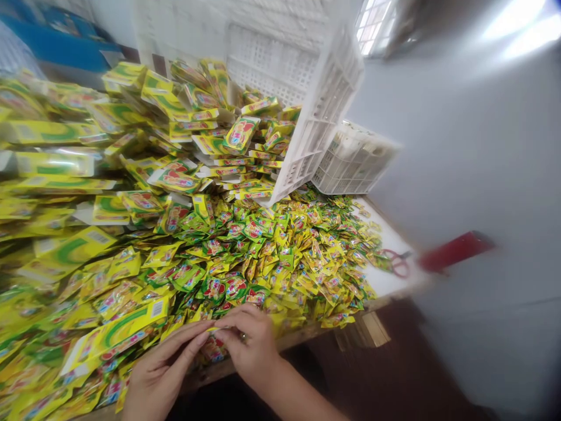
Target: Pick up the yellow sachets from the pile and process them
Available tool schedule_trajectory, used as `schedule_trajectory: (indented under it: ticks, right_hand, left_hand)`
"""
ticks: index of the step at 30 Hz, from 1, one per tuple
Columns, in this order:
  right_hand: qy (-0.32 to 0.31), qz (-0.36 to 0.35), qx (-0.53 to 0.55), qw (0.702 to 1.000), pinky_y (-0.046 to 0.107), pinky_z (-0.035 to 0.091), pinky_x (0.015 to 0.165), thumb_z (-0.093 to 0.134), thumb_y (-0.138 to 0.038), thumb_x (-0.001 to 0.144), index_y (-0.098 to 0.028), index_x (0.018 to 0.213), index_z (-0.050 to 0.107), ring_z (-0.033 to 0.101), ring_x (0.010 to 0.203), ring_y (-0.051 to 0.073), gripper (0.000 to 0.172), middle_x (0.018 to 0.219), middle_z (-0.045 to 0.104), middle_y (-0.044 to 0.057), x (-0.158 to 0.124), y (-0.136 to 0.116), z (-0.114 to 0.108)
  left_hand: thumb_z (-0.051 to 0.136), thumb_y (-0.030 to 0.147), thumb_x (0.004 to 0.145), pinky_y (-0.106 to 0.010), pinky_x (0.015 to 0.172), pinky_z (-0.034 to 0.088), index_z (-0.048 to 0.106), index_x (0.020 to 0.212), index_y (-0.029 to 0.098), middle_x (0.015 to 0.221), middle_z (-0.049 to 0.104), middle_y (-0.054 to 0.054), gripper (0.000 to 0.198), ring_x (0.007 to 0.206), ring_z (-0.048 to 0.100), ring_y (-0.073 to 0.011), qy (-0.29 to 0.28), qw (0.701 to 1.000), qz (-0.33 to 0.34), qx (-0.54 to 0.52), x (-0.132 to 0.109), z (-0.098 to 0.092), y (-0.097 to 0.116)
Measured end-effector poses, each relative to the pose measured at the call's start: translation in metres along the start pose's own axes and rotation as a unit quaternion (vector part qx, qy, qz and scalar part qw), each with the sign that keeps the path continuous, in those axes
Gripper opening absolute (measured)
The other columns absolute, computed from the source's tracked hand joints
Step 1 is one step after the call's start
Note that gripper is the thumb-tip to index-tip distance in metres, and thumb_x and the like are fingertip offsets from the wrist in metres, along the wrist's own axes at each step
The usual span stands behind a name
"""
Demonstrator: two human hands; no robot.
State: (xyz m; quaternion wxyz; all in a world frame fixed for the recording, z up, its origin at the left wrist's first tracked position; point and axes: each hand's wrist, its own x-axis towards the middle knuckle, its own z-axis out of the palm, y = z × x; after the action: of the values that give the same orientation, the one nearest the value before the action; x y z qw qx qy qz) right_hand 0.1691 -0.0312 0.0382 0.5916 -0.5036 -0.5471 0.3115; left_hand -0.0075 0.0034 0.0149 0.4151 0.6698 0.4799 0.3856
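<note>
Near the table's front edge, my left hand point(164, 365) and my right hand point(252, 345) meet, fingertips almost touching. Between them is a small yellow candy packet point(214, 346), pinched at its upper edge by the fingers of both hands. The fingers hide part of it. Just beyond lies a thick heap of small green and yellow packets point(258, 257). Left of my left hand, a flat yellow carton point(127, 330) with a barcode rests on loose packets.
Many yellow cartons point(170, 175) are piled at left and behind. A white plastic crate point(307, 128) stands tilted over the heap, with a smaller crate point(355, 158) behind it. Red-handled scissors point(400, 263) lie at right, near a red object point(456, 251) by the grey wall.
</note>
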Motion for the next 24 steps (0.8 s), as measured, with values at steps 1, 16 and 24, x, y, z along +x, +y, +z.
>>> schedule_trajectory:
  ticks: [1,16,24]
  right_hand:
    - [0.006,-0.001,0.004,1.0,0.026,0.05,0.076,0.072,-0.015,0.078,-0.023,0.093,0.076,0.064,0.082,0.017,0.018,0.089,0.069,0.004,0.0,0.001,0.002]
    - [-0.079,-0.091,-0.131,0.984,0.03,0.05,0.081,0.057,-0.015,0.09,-0.025,0.107,0.07,0.061,0.089,0.017,0.024,0.103,0.06,0.008,-0.024,0.003,-0.011]
    - [0.002,0.0,-0.277,0.961,0.033,0.05,0.083,0.048,-0.019,0.094,-0.027,0.121,0.061,0.063,0.093,0.021,0.031,0.104,0.064,0.008,-0.044,-0.005,-0.079]
  left_hand:
    - [0.07,0.04,0.079,-0.041,0.101,0.05,0.073,0.105,0.028,0.112,0.073,-0.004,0.029,0.105,0.067,-0.0249,-0.005,1.0,-0.013,0.001,0.001,-0.001,0.002]
    - [0.067,0.015,0.083,-0.03,0.094,0.055,0.069,0.113,0.031,0.114,0.072,-0.001,0.034,0.105,0.068,-0.0196,-0.04,0.974,0.205,0.09,-0.016,-0.003,0.001]
    - [0.067,0.03,0.082,-0.033,0.093,0.056,0.07,0.113,0.028,0.109,0.074,-0.003,0.03,0.101,0.069,-0.0223,0.083,0.993,0.07,0.043,-0.016,0.004,0.01]
